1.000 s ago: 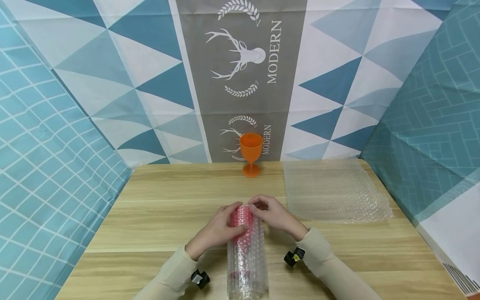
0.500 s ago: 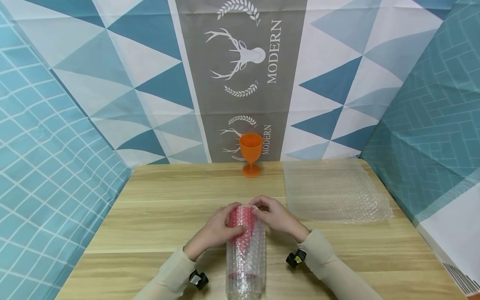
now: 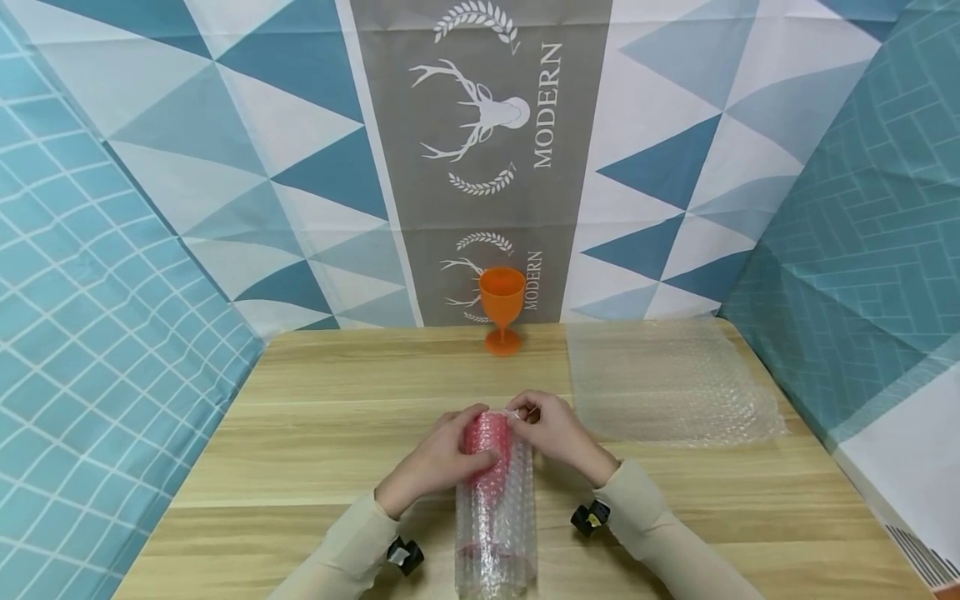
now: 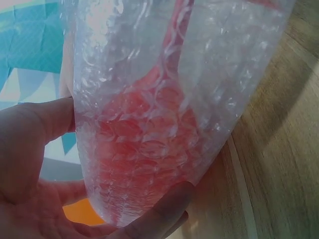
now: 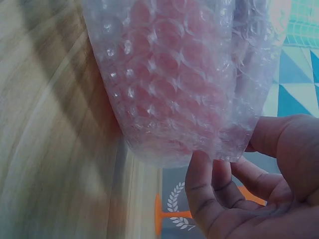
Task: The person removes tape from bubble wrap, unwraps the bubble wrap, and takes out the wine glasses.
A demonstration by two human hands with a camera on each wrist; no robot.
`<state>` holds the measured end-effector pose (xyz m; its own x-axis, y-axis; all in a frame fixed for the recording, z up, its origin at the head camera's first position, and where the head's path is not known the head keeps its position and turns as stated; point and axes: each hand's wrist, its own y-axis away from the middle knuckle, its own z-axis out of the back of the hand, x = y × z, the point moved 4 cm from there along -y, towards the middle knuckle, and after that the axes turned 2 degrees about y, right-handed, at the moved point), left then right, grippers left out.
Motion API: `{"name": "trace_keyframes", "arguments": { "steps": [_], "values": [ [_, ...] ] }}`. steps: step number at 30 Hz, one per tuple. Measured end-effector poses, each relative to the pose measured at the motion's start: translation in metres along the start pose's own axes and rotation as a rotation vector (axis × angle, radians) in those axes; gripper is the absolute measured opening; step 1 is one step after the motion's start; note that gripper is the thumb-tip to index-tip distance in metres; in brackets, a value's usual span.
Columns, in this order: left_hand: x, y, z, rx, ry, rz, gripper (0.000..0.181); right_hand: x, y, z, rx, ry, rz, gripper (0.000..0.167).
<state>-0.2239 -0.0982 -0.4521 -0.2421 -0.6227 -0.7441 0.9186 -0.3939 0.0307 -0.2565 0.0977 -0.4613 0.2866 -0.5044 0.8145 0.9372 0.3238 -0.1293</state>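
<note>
A pink-red goblet (image 3: 489,442) lies on its side, rolled in clear bubble wrap (image 3: 520,508), its bowl toward the far side. From the left, my left hand (image 3: 438,457) grips the bowl end, thumb over the top. In the left wrist view the goblet (image 4: 149,134) and its thin stem show through the bubbles. My right hand (image 3: 553,427) pinches the loose far right edge of the bubble wrap between thumb and fingers. Seen from the right wrist, that hand (image 5: 259,191) holds the folded wrap edge (image 5: 234,142) just beyond the goblet's rim.
An orange goblet (image 3: 502,296) stands upright at the table's back edge. To its right a flat sheet of bubble wrap (image 3: 667,387) lies on the wooden table (image 3: 315,417). Patterned cloth walls (image 3: 300,150) border the back and both sides.
The wrapped goblet has shifted very slightly, and my right fingers have moved a little to the right with the wrap edge. My left hand keeps its grip.
</note>
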Motion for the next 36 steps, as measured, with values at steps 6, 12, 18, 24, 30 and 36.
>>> {"name": "trace_keyframes", "arguments": {
  "steps": [6,12,18,24,30,36],
  "values": [
    [0.001,0.000,0.000,0.004,-0.005,-0.002,0.078,0.000,-0.001,0.001,0.013,0.007,-0.005,0.011],
    [0.005,0.002,0.000,0.002,0.032,-0.005,0.076,-0.004,0.002,0.002,0.013,-0.003,0.001,0.011],
    [0.009,0.002,0.001,-0.006,0.050,-0.023,0.075,-0.009,0.004,0.003,-0.005,-0.018,-0.034,0.010],
    [0.011,0.002,0.002,-0.005,0.051,-0.029,0.072,-0.011,0.006,0.004,-0.013,-0.018,-0.063,0.011],
    [0.010,0.004,0.003,-0.008,0.045,-0.043,0.072,-0.016,0.007,0.005,-0.036,0.016,-0.060,0.010],
    [0.010,0.005,0.003,-0.003,0.046,-0.048,0.073,-0.017,0.007,0.005,-0.050,0.049,-0.052,0.009]
  ]
}}
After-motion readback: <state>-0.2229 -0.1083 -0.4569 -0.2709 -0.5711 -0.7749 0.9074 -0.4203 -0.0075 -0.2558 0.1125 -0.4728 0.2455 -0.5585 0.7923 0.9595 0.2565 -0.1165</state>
